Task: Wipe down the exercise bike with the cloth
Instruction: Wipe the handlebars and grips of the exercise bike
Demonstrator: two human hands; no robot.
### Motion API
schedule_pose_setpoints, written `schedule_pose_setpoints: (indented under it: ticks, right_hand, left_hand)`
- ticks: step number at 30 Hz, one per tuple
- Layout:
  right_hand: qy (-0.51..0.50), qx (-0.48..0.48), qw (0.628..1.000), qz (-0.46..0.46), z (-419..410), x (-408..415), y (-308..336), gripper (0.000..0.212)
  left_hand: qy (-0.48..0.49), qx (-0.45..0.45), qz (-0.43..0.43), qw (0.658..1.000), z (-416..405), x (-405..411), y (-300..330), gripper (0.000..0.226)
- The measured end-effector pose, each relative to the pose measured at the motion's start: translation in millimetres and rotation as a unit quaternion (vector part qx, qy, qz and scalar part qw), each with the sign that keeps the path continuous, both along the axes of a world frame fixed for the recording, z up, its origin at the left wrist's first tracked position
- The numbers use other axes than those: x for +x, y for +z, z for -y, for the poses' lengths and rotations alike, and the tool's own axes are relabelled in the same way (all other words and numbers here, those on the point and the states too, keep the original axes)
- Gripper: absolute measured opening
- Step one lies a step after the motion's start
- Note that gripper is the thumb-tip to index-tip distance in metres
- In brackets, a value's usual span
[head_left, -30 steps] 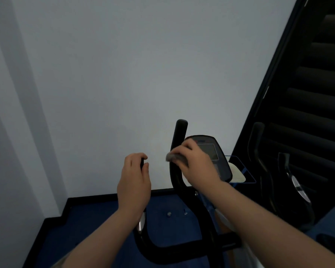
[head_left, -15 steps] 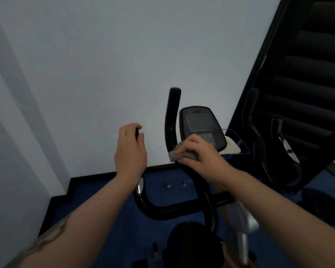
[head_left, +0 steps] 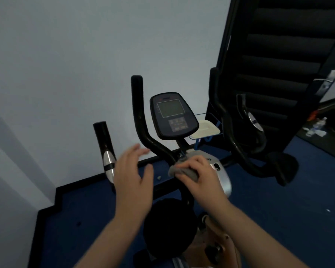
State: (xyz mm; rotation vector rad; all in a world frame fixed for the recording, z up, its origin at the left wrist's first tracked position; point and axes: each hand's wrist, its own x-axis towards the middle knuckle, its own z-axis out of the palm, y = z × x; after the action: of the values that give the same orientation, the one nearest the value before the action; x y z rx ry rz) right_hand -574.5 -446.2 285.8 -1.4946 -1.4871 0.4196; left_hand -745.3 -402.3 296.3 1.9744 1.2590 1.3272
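Note:
The exercise bike [head_left: 147, 140] stands before me with black handlebars and a dark console [head_left: 173, 116] showing a screen and buttons. My right hand [head_left: 200, 176] grips a grey cloth [head_left: 184, 171] and presses it against the lower bend of the inner handlebar, just under the console stem. My left hand [head_left: 132, 177] hovers with spread fingers, off the left handle [head_left: 104, 151], holding nothing. The black saddle [head_left: 168, 227] shows below my arms.
A white wall rises close behind the bike. A dark slatted panel [head_left: 278, 64] and the right handlebars [head_left: 238, 132] stand at the right. A small blue rack with a white tray [head_left: 207, 128] sits beside the console. Blue carpet [head_left: 278, 209] covers the floor; bottles [head_left: 317, 124] lie far right.
My left hand has let go of the left handle and opened. My right hand has slid the cloth down the inner handlebar toward its lower bend. The view has tilted downward.

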Motion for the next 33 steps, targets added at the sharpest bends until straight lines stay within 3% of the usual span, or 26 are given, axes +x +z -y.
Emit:
schedule_pose_setpoints:
  ticks: [2,4,7,11,15,19,22,27,31,33]
  right_hand:
    - [-0.014,-0.044,0.999,0.013,2,10,7,0.022]
    - [-0.097,-0.082,0.991,0.047,-6,25,14,0.010]
    - [-0.191,-0.142,0.957,0.164,-9,16,9,0.023]
    - [-0.153,-0.074,0.981,0.096,11,-4,-16,0.026]
    - [-0.172,-0.083,0.971,0.141,1,24,-12,0.026]
    - [-0.156,-0.061,0.983,0.072,7,0,-18,0.026]
    - [-0.127,-0.066,0.982,0.124,15,12,-21,0.027]
    - [-0.170,-0.109,0.963,0.178,-13,14,-3,0.028]
    - [-0.091,-0.078,0.981,0.153,11,13,-12,0.025]
    - [-0.090,-0.084,0.974,0.190,15,34,-12,0.021]
  left_hand:
    - [-0.048,-0.024,-0.031,0.998,19,7,-7,0.027]
    - [-0.064,-0.025,-0.089,0.994,23,10,-9,0.024]
    - [-0.045,-0.034,-0.157,0.986,22,9,-8,0.026]
    - [-0.034,-0.055,-0.211,0.975,21,10,-11,0.035]
    - [-0.036,-0.073,-0.254,0.964,20,11,-12,0.041]
    - [-0.018,-0.097,-0.251,0.963,24,11,-12,0.032]
    - [-0.002,-0.094,-0.258,0.961,27,10,-11,0.026]
    - [0.002,-0.087,-0.264,0.961,26,11,-11,0.027]
    - [0.003,-0.095,-0.260,0.961,27,10,-11,0.025]
    - [0.004,-0.098,-0.256,0.962,27,10,-11,0.026]
